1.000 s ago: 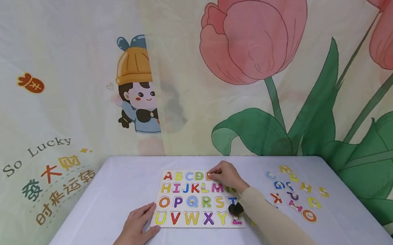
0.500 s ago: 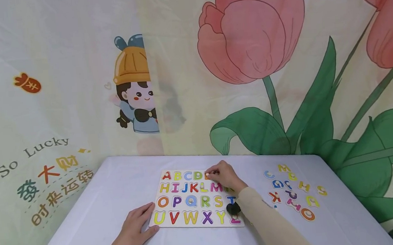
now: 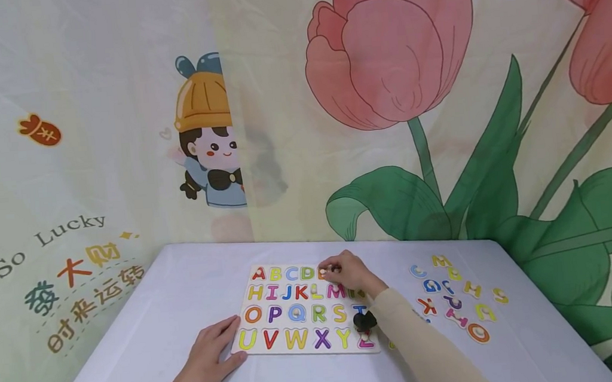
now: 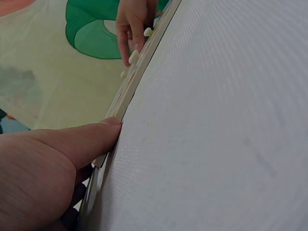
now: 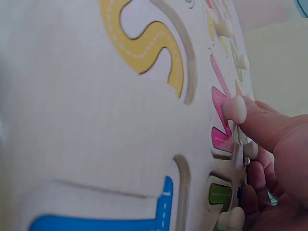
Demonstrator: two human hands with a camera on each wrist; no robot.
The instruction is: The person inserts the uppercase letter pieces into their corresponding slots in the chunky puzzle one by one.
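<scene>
Backdrop (image 3: pixel 275 73) cloth, printed with tulips, is hung beyond the board (image 3: pixel 284 351). Beneath the board is spread a white table (image 3: pixel 190 296). Rows of coloured capitals are shown on the board, while loose letters (image 3: pixel 478 333) are scattered to its right. To the board's lower right, a beige sleeve (image 3: pixel 425 340) is stretched toward its far edge. In the board's top row, just right of D (image 3: pixel 307 273), sits the orange E (image 3: pixel 321 272), partly covered by fingers.

For this piece to be handled well, it would best be held level, squared to its outline and pressed evenly, with the knob (image 5: pixel 236 109) on nearby M (image 5: pixel 221 127) left unjostled. Steady pressure at the board's left side should keep it from sliding.

The right hand (image 3: pixel 352 270) is arched over the board's upper right, wrist bent downward, with thumb and fingers drawn together in what is judged a pinch on E; the exact contact is hidden. The left hand (image 3: pixel 211 351) is laid at the board's lower left corner, fingers loosely extended, nothing grasped, its thumb (image 4: pixel 98 137) pressed to the edge.
</scene>
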